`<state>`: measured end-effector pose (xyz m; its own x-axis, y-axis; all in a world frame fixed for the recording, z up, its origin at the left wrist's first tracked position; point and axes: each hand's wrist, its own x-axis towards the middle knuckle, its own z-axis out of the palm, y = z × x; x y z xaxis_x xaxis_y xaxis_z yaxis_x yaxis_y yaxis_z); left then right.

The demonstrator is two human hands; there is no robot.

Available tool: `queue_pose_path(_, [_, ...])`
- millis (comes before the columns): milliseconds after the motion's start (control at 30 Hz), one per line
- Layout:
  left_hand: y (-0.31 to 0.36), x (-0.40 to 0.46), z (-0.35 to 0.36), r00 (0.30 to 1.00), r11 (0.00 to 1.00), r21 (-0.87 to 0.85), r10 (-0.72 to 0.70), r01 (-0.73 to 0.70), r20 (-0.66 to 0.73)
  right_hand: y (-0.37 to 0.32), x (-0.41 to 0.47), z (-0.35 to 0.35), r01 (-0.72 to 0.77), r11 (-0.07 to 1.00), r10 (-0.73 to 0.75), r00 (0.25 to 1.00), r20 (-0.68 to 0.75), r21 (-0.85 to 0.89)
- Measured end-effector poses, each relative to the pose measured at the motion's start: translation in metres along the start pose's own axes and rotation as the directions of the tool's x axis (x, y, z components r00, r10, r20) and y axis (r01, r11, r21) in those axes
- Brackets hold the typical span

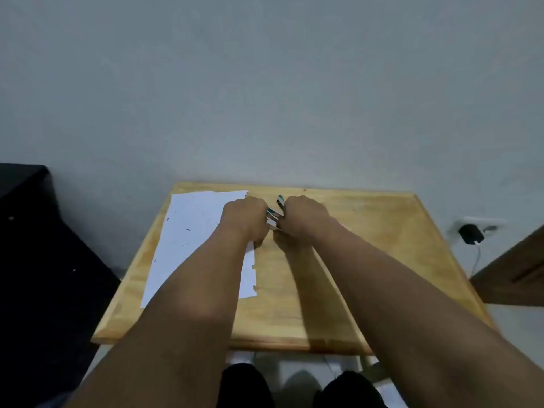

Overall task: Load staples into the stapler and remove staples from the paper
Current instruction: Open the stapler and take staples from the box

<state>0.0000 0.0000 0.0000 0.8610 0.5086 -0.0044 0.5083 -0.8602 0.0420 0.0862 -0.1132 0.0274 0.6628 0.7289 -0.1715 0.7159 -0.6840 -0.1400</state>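
A white sheet of paper (191, 231) lies flat on the left half of the small wooden table (368, 231), its right edge torn and notched. Just right of the sheet's top corner, my left hand (244, 219) and my right hand (303, 219) are closed side by side around a small stapler (275, 216). Only a teal, black and silver sliver of it shows between my fists. Whether the stapler is open and whether it holds staples is hidden by my fingers.
The table stands against a pale wall. A dark piece of furniture (35, 245) stands to the left. A black charger (471, 233) is plugged into a wall socket at the right, beside a brown wooden panel (512, 275). My knees show below the table's front edge.
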Motion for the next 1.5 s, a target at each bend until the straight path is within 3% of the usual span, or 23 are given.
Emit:
queue_pose_path(200, [-0.004,0.024,0.001,0.995,0.998,-0.033,0.049,-0.047,0.083,-0.003,0.029,-0.013,0.0,0.999,-0.005,0.994,0.113,0.046])
queue_pose_path(400, [-0.012,0.033,0.015,0.996,0.997,-0.033,0.067,-0.07,-0.064,0.001,0.045,0.001,-0.013,0.995,0.008,0.998,0.058,0.096])
queue_pose_path(567, [-0.003,-0.008,0.012,0.967,0.989,-0.005,0.14,-0.145,-0.212,0.014,0.006,0.018,-0.042,0.959,0.053,0.998,-0.03,0.281])
queue_pose_path(633, [0.0,-0.027,0.004,0.944,0.981,-0.02,0.181,-0.194,-0.275,0.019,-0.015,0.02,-0.035,0.884,0.06,0.997,-0.04,0.466])
queue_pose_path(733, [0.006,-0.054,-0.017,0.91,0.963,-0.089,0.209,-0.256,-0.358,0.029,-0.052,0.016,-0.04,0.588,0.068,0.998,0.0,0.808])
queue_pose_path(767, [0.009,-0.064,-0.023,0.902,0.954,-0.125,0.206,-0.271,-0.38,0.033,-0.065,0.017,-0.045,0.498,0.059,0.998,0.018,0.866])
queue_pose_path(867, [0.023,-0.096,-0.035,0.903,0.921,-0.276,0.149,-0.275,-0.402,0.042,-0.099,0.019,-0.015,0.38,0.017,1.0,0.009,0.925])
queue_pose_path(933, [0.033,-0.112,-0.04,0.917,0.847,-0.475,0.035,-0.239,-0.399,0.047,-0.116,0.017,0.011,0.34,-0.005,1.0,-0.01,0.94])
queue_pose_path(1033, [0.047,-0.13,-0.039,0.957,0.58,-0.802,-0.13,-0.139,-0.26,0.05,-0.138,0.015,0.028,0.326,-0.012,1.0,-0.025,0.945])
queue_pose_path(1100, [0.054,-0.138,-0.036,0.971,0.438,-0.894,-0.154,-0.099,-0.183,0.052,-0.147,0.017,0.052,0.334,-0.003,0.999,-0.055,0.941])
queue_pose_path(1167, [0.059,-0.145,-0.033,0.977,0.356,-0.93,-0.149,-0.092,-0.154,0.053,-0.153,0.019,0.096,0.352,-0.001,0.995,-0.102,0.931])
queue_pose_path(1267, [0.064,-0.15,-0.03,0.977,0.301,-0.948,-0.151,-0.1,-0.151,0.056,-0.156,0.025,0.113,0.303,-0.003,0.993,-0.117,0.946])
queue_pose_path(1500, [0.068,-0.137,-0.019,0.949,0.305,-0.943,-0.235,-0.134,-0.211,0.055,-0.144,0.035,0.101,0.095,0.041,0.994,-0.105,0.99])
